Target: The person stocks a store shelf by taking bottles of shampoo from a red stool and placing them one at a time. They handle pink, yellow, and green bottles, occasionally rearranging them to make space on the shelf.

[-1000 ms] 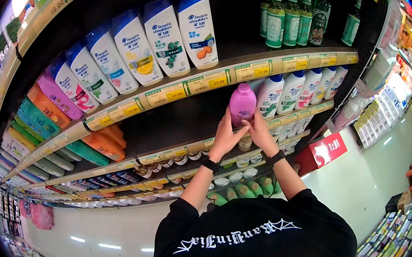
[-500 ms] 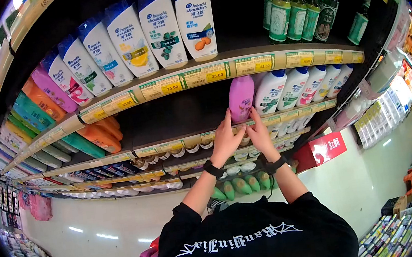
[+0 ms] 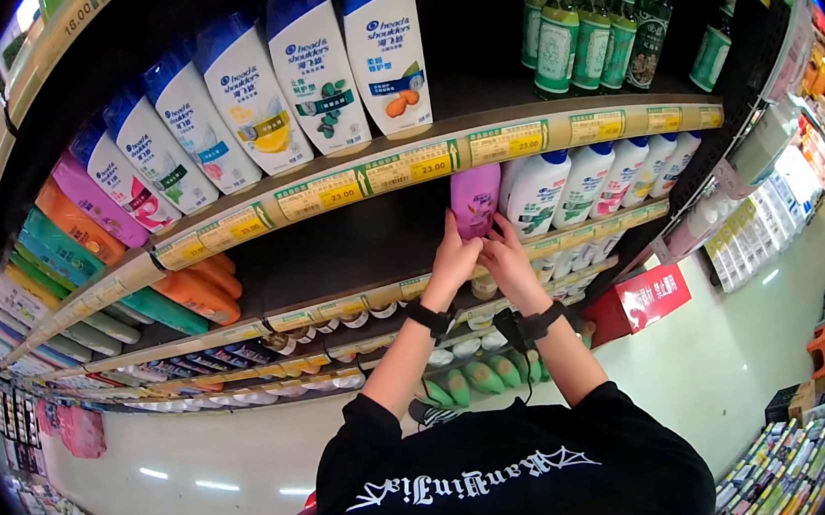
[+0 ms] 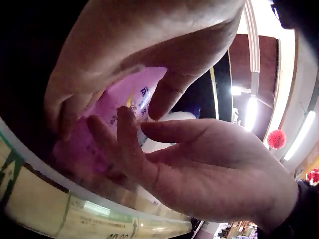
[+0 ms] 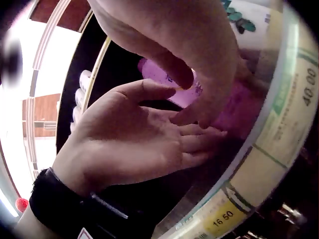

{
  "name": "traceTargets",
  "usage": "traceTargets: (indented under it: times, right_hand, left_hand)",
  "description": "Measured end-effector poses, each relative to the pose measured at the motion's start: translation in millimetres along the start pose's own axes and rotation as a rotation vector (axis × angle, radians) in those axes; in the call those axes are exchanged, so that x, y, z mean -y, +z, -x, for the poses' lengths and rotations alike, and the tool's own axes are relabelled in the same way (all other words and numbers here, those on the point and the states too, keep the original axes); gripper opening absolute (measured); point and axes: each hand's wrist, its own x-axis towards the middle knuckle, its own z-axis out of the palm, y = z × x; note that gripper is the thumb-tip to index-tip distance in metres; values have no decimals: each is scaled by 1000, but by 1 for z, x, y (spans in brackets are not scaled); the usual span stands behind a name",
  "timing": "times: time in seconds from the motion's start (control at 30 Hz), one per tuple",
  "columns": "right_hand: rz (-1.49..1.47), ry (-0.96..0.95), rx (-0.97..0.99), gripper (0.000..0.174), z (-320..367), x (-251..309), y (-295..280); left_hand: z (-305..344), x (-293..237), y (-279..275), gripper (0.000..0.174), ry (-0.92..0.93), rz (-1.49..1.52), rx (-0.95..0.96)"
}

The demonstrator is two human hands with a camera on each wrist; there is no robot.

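Observation:
A pink shampoo bottle stands upright at the front of the middle shelf, just left of a row of white bottles with blue caps. My left hand holds its lower part. In the left wrist view the left hand's thumb and fingers lie on either side of the bottle, whose label print shows. My right hand is at the bottle's lower right, its loosely bent fingers touching it close to the left hand. In the right wrist view the hands partly hide the bottle.
The upper shelf holds a row of white Head & Shoulders bottles and several green glass bottles. Price tags line the shelf edge above the hands. Orange bottles stand farther left. A red box is on the floor at right.
The pink bottle has gone from in front of the shelf onto it, then shifted slightly left. Both hands have followed it, and the right hand's fingers have moved lower on it.

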Motion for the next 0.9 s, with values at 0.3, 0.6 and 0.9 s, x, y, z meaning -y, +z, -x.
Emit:
traceTargets:
  times: [0.3, 0.6, 0.9]
  right_hand:
    - [-54, 22, 105, 66, -12, -11, -16]
    - [466, 63, 218, 34, 61, 9, -30]
    - [562, 288, 568, 24, 121, -56, -10]
  left_hand:
    - [3, -47, -3, 80, -113, 281, 71]
    - [118, -68, -5, 76, -23, -68, -168]
    - [273, -45, -8, 69, -194, -297, -488]
